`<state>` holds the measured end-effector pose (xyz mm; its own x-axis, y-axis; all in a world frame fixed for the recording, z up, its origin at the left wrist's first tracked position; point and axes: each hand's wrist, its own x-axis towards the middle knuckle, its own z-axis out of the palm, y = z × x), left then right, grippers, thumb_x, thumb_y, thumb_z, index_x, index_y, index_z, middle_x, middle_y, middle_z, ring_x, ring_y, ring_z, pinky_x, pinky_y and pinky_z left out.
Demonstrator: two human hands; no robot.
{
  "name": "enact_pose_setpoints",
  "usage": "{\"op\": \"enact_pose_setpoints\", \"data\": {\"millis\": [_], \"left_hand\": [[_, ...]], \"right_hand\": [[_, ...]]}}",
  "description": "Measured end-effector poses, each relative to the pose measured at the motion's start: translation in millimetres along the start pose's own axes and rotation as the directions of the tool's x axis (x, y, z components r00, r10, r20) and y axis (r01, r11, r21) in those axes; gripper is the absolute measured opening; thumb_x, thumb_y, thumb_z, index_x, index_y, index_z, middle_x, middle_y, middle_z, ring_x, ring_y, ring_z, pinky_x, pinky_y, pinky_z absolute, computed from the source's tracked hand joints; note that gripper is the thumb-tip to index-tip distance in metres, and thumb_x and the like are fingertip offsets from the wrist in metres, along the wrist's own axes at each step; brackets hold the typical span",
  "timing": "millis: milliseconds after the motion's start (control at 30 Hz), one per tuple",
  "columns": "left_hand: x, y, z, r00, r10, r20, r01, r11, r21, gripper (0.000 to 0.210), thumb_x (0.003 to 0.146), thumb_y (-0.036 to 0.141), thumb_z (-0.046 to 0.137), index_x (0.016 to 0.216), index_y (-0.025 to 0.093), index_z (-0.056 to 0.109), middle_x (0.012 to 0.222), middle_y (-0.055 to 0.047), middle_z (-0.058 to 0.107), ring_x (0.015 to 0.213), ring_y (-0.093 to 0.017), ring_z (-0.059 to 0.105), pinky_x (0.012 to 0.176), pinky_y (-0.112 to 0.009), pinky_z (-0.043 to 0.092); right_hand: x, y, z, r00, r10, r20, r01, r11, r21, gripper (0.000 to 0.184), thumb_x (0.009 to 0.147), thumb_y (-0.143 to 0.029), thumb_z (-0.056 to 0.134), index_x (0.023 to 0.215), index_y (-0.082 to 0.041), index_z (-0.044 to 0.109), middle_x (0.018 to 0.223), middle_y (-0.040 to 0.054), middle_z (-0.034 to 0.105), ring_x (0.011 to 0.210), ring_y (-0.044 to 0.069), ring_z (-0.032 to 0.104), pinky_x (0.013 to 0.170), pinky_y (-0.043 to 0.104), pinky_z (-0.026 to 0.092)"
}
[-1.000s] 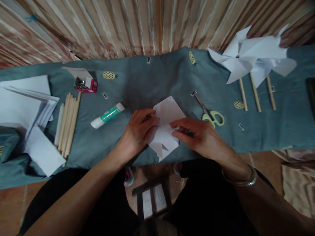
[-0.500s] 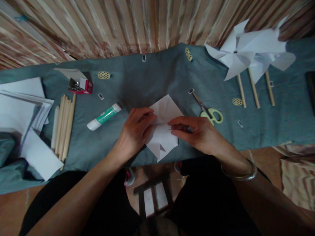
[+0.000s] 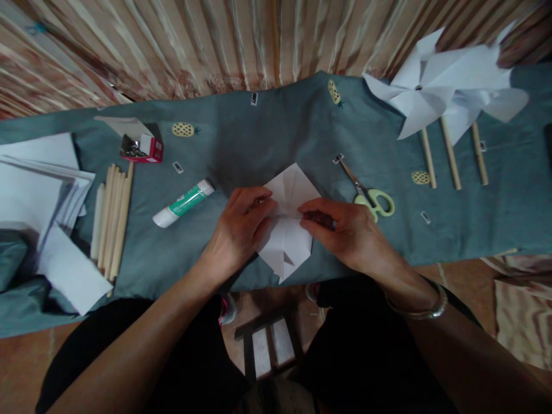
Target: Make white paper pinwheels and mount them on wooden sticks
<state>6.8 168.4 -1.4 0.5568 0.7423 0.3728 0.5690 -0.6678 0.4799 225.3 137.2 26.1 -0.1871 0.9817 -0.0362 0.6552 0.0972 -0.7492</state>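
A white sheet of paper (image 3: 293, 238), cut and creased, lies near the front edge of the cloth-covered table. My left hand (image 3: 241, 221) is closed on its left side, thumb and fingers pinching it. My right hand (image 3: 340, 230) is closed too, thumb and forefinger pressed together over the paper's right side around a thin pin-like piece, mostly hidden by the fingertips. Just beyond that hand lie scissors with light green handles (image 3: 377, 202). Left of the paper is a glue stick (image 3: 185, 202) with a green label.
Several wooden sticks (image 3: 112, 224) and white paper sheets (image 3: 30, 184) lie at the left. An opened red box (image 3: 149, 150) of small metal pieces stands behind them. White paper pinwheels (image 3: 425, 98) on sticks lie at the back right. A curtain (image 3: 259, 46) hangs behind the table.
My right hand's fingertips have shifted slightly up and closer to the middle of the paper; the thin tip between them shows less. My left hand keeps its hold.
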Motion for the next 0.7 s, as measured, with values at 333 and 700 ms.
{"op": "enact_pose_setpoints", "data": {"millis": [333, 700], "left_hand": [[-1.0, -0.3, -0.5, 0.997, 0.067, -0.028, -0.066, 0.997, 0.051, 0.015, 0.094, 0.015, 0.054, 0.107, 0.02, 0.059, 0.112, -0.011, 0.063, 0.101, -0.022, 0.061, 0.08, -0.04, 0.058], [-1.2, 1.1, -1.7, 0.997, 0.06, 0.046, -0.064, 0.995, 0.071, 0.015, 0.096, 0.016, 0.049, 0.098, 0.02, 0.063, 0.108, -0.008, 0.065, 0.098, -0.021, 0.063, 0.079, -0.038, 0.057]], "right_hand": [[-0.2, 2.7, 1.4, 1.0, 0.006, 0.002, -0.006, 1.0, 0.022, 0.017, 0.085, -0.021, 0.063, 0.099, -0.023, 0.072, 0.083, 0.0003, 0.075, 0.072, 0.017, 0.07, 0.071, 0.028, 0.055], [-0.7, 2.9, -0.6, 1.0, 0.027, 0.013, -0.027, 0.999, 0.023, 0.018, 0.084, -0.022, 0.063, 0.099, -0.024, 0.072, 0.082, 0.0001, 0.076, 0.072, 0.018, 0.071, 0.07, 0.029, 0.056]]}}
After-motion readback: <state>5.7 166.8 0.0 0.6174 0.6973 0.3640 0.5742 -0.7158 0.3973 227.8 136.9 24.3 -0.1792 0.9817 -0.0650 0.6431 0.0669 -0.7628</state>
